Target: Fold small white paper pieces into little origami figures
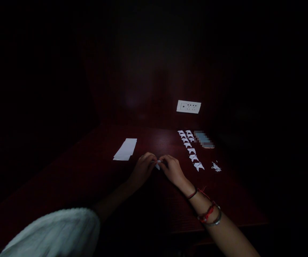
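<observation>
Between my hands, over the middle of the dark red table, is a small folded piece of white paper. My left hand pinches it from the left, fingers closed, with a ring on one finger. From the right, my right hand pinches the same paper with thumb and fingertips. The fingertips of both hands almost meet and hide part of the paper. To the right, several folded white paper pieces with pointed ends lie in two rows. Flat white paper strips lie in a stack to the left.
A blurred-out phone lies beyond the folded pieces, at the right. Nearer me is a small heap of white paper scraps. A white socket panel is on the wall behind the table. The surroundings are very dark.
</observation>
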Demonstrator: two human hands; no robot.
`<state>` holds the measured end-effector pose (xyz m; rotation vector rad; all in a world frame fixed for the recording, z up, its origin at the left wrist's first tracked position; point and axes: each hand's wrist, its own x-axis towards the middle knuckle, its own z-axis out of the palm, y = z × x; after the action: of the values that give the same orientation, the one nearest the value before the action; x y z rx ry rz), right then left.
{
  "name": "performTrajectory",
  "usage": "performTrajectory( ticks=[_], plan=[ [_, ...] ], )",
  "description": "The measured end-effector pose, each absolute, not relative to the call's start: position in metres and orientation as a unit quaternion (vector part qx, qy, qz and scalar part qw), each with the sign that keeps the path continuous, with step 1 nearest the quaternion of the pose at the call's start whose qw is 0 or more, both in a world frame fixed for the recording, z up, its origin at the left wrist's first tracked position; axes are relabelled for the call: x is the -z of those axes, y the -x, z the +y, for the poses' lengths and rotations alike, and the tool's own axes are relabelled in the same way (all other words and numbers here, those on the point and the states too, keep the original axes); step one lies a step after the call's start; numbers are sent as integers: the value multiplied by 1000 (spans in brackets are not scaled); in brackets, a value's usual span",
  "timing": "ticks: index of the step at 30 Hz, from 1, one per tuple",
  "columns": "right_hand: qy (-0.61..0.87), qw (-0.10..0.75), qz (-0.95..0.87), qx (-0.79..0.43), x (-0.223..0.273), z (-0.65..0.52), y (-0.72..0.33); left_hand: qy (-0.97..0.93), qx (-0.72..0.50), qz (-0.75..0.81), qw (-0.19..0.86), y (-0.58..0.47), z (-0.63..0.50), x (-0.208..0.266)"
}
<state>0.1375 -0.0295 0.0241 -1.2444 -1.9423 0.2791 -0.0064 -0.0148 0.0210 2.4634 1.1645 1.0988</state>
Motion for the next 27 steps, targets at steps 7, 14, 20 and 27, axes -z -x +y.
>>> performTrajectory(
  ticks=[7, 14, 20, 27],
  plan=[
    [494, 396, -757, -161, -25, -30, -139, -839, -354, 396, 116, 8, -13, -20],
    [481, 402, -759, -174, -22, -28, -141, -825, -372, 386, 181, 11, -11, -19],
    [498, 402, -749, -172, -20, -26, -141, -780, -373, 393, 313, 14, -8, -14],
    [518, 399, -729, -202, -15, -23, -143, -739, -370, 382, 412, 17, -2, -9]
  ],
)
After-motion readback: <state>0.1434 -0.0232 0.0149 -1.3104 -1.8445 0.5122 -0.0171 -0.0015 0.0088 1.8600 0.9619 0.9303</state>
